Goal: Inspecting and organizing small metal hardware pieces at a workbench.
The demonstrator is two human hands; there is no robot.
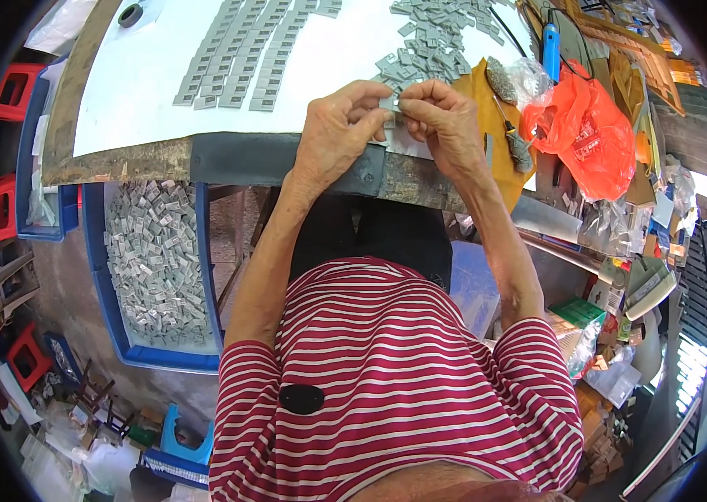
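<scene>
Close together over the table's near edge, both my hands are pinched. My left hand (338,125) has thumb and fingers closed on a small grey rectangular piece (389,104). The fingertips of my right hand (444,115) are pressed together just beside that piece; what they hold, if anything, is too small to make out. Right beyond the hands lies a loose heap of similar grey pieces (420,60) on the white table surface (136,92). To the left, more of these pieces (240,63) lie in long, neat rows.
Below the table's left side, a blue bin (96,259) holds a mass of grey pieces. A roll of black tape (130,15) lies at the far left. At the right are a red plastic bag (592,134), a screwdriver (511,127) and a blue-handled tool (551,52).
</scene>
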